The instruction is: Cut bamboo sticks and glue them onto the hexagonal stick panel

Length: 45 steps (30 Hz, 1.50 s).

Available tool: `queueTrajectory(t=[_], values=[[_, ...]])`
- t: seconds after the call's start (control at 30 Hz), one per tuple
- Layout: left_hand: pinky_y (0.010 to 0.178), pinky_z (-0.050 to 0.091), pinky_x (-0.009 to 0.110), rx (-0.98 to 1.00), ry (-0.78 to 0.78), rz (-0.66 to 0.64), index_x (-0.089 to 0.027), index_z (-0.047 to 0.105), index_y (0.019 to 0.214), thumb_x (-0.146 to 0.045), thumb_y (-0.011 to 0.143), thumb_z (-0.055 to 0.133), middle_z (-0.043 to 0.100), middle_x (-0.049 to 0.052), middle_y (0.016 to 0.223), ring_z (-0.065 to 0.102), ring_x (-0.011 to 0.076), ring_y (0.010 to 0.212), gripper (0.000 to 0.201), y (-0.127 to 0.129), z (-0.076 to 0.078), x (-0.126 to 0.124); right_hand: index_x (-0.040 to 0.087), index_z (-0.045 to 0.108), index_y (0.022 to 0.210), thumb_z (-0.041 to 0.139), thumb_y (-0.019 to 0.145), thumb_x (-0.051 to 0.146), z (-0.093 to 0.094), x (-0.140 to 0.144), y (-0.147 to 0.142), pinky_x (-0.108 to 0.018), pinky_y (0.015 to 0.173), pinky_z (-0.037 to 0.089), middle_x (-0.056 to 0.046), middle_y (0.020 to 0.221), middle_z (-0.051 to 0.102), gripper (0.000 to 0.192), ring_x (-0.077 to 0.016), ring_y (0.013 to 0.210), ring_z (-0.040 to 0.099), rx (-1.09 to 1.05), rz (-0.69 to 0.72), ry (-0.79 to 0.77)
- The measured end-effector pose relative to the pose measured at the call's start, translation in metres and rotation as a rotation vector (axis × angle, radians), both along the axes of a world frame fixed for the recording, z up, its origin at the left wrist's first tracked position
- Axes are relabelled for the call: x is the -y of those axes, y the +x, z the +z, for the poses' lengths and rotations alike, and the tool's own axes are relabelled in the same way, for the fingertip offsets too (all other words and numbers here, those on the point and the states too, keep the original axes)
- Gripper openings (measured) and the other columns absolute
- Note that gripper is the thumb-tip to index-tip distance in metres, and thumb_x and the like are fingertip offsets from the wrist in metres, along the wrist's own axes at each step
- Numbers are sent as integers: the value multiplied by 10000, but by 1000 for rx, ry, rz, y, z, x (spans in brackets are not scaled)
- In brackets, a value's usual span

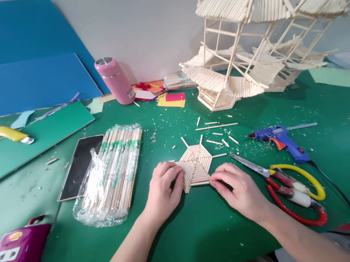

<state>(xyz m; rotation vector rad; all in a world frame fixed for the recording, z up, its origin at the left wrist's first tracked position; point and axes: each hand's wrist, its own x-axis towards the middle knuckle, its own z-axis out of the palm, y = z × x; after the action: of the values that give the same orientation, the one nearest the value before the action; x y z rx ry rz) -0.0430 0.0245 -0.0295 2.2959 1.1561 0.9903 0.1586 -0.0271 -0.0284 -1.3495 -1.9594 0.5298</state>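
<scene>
A small web-like hexagonal panel (pixel 197 163) made of thin wooden sticks lies flat on the green table, bare stick ends jutting from several corners. My left hand (pixel 165 191) is closed at its left edge, thumb and forefinger pinching the rim. At the lower right corner, my right hand (pixel 238 189) pinches the end of a short wooden stick (pixel 200 184) that runs along the panel's front edge. My fingertips partly hide both spots. Cut stick pieces (pixel 217 133) and crumbs are scattered just behind the panel.
Right of my hands lie scissors (pixel 284 182) and a blue glue gun (pixel 278 138) with a cord. A bag of sticks (pixel 115 172) overlaps a phone (pixel 80 164) on the left. Behind stand a pink flask (pixel 116 80) and a stick-built pavilion model (pixel 248 47). A purple power strip (pixel 18 260) sits front left.
</scene>
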Motion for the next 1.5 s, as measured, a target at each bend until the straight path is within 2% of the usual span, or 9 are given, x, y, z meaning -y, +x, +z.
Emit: queueTrajectory(t=[0.43, 0.6, 0.73, 1.5], values=[[716, 444, 337, -62, -93, -67, -161, 590, 828, -128, 787, 470, 541, 70, 850, 496, 186, 806, 130, 1, 8, 0, 198, 606, 829, 471, 851, 149, 0, 2, -3, -315, 695, 467, -51, 800, 573, 145, -171, 764, 544, 64, -3, 19], [767, 439, 364, -113, -114, -123, -152, 567, 940, -212, 743, 556, 506, 88, 927, 468, 220, 894, 206, 1, 10, 4, 193, 608, 829, 477, 848, 146, 0, 2, -3, -311, 697, 465, -52, 799, 574, 140, -169, 765, 542, 68, 0, 15], [759, 442, 374, -150, -108, -114, -159, 563, 922, -265, 739, 585, 496, 89, 923, 454, 238, 911, 212, 3, 10, 6, 189, 612, 840, 485, 845, 144, -1, 2, -3, -306, 696, 463, -51, 794, 573, 135, -168, 766, 545, 64, -9, 17], [745, 443, 374, -173, -83, -119, -161, 554, 925, -175, 743, 540, 505, 90, 923, 459, 233, 886, 183, 4, 6, 5, 204, 614, 868, 505, 807, 136, -4, 4, 1, -304, 682, 487, -46, 792, 569, 143, -169, 755, 565, 12, -70, -3]])
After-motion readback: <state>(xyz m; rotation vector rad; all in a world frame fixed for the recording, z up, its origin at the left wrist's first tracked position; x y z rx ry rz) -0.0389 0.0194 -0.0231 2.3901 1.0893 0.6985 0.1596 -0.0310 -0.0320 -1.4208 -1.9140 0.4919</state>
